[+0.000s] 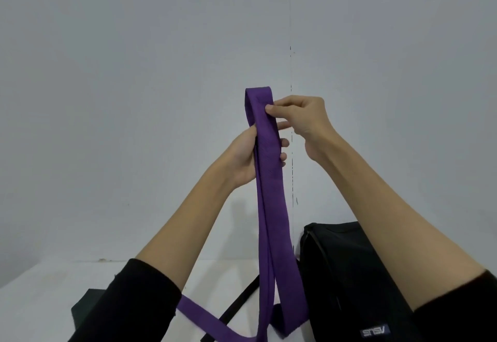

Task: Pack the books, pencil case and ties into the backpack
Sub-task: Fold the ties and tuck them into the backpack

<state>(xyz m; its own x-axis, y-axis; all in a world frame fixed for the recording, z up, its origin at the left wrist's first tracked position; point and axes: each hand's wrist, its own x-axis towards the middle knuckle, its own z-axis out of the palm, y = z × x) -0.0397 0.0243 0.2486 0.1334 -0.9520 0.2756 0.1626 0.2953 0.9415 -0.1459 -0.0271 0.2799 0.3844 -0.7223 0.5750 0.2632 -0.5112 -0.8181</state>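
Observation:
A long purple tie (271,207) hangs folded over at its top, held up in front of the grey wall. My left hand (250,158) grips the doubled tie from the left, its fingers wrapped round the strip. Higher up, my right hand (301,121) pinches the tie near the fold between thumb and fingers. The tie's lower ends trail down onto the white table (40,293). A black backpack (349,282) with a small logo patch stands at the lower right, under my right forearm.
A dark flat object (86,306), partly hidden by my left sleeve, lies on the table at the lower left. A black strap (236,306) runs diagonally across the table beside the backpack. The wall stands close behind.

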